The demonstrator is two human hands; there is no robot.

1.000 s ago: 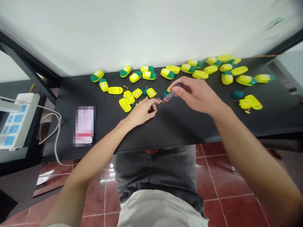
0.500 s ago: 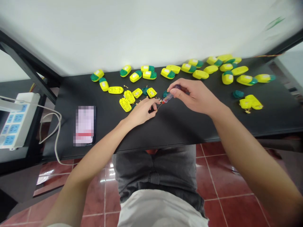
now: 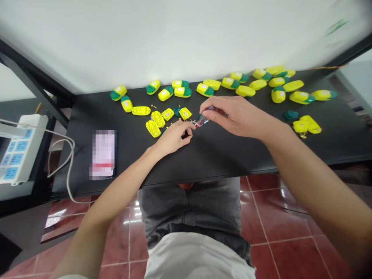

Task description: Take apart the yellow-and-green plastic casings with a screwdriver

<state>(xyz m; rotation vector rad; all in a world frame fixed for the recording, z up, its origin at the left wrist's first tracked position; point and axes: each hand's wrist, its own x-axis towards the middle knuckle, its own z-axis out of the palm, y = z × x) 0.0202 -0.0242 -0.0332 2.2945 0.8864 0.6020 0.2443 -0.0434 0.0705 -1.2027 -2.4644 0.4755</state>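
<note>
**Q:** Largest entry first?

**A:** One black table (image 3: 232, 162) on a dark frame. At its left edge sits a white power strip (image 3: 20, 153) with blue sockets; further in lies a flat oblong item (image 3: 104, 155), blurred beyond naming.

**Q:** Next lot?

**A:** Yellow-and-green plastic shells (image 3: 205, 90), many, ranged along the far side of the tabletop. Open yellow half-shells (image 3: 153, 128) lie nearer, just left of the hands. By their look they are light, stiff and glossy, so they are best taken by the long sides rather than the thin open rims.

**Q:** Hands?

**A:** The right hand (image 3: 235, 116) pinches a small screwdriver (image 3: 202, 119) in a narrow fingertip grip, its clear handle held at a slant and its red-marked end pointing toward the left hand (image 3: 173, 136). That hand rests on the tabletop with its fingers curled; whether it holds anything, I cannot tell.

**Q:** Smallest?

**A:** Brass-coloured bits (image 3: 190, 122), lying just by the left fingertips at the middle of the table. They look tiny and apt to roll, so a fine pinch would suit them. The screwdriver looks light and is best held by the handle.
</note>
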